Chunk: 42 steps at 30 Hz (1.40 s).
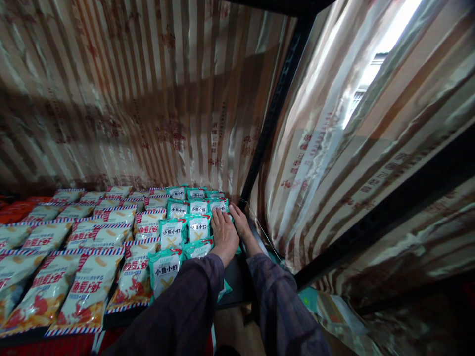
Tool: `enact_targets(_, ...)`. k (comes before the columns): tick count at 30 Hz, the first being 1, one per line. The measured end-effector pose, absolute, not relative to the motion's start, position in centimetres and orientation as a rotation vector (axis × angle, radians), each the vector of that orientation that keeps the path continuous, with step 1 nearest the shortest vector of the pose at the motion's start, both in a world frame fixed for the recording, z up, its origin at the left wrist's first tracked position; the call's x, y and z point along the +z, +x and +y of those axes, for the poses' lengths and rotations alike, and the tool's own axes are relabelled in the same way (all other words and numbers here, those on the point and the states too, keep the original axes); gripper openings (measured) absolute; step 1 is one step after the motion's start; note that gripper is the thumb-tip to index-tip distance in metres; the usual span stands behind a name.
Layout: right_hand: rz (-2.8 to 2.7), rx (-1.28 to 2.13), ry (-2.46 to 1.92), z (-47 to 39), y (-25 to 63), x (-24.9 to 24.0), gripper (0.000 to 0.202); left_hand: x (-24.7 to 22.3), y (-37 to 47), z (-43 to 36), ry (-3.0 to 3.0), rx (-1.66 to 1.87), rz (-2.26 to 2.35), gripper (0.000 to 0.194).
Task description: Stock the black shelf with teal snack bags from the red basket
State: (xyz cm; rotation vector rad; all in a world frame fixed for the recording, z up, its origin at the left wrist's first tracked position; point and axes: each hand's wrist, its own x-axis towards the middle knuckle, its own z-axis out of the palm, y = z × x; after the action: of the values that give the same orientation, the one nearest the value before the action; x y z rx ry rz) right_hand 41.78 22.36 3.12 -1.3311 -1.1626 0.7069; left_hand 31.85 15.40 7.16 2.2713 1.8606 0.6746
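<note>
My left hand (224,232) lies over the right-hand column of small teal-and-white snack bags (172,236), its fingers stretched forward onto a bag at the back. Close beside it, my right hand (242,223) reaches along the outer side of that column near the shelf's right end, fingers extended. Neither hand appears to grip a bag. The teal bags lie in several rows, face up and leaning on one another. Part of the right column is hidden under my left hand and sleeve.
Larger white snack bags with striped edges (83,287) fill the shelf to the left, with orange packs (15,212) beyond. A black upright post (276,109) stands at the shelf's back right corner. Striped plastic sheeting (148,99) hangs behind; a dark slanting beam (371,217) crosses the right.
</note>
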Motion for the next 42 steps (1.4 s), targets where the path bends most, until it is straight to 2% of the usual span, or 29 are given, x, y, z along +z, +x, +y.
enact_targets(8,-1.171,0.576,-1.423,20.3,41.9,3.7,0.055,7.2,32.1,14.7,2.298,0.735,1.833,0.054)
enact_targets(17,-1.194,0.206,-1.422,14.6,40.3,6.0,0.051,9.5,30.8,10.4,2.278,0.809,1.676,0.052)
enact_targets(21,-1.2,0.235,-1.345,10.2,38.7,5.6,0.046,9.0,28.2,5.7,2.298,0.875,1.673,0.051)
enact_targets(27,-1.144,0.39,-1.358,4.2,35.6,3.1,0.046,5.1,24.5,0.0,2.285,0.927,1.747,0.052)
enact_targets(32,-1.142,0.522,-1.411,1.9,33.0,1.6,0.048,3.2,23.2,-0.1,2.272,0.934,1.748,0.05)
enact_targets(42,-1.134,0.57,-1.386,1.2,30.3,1.4,0.05,3.6,21.5,1.5,2.299,0.905,1.655,0.048)
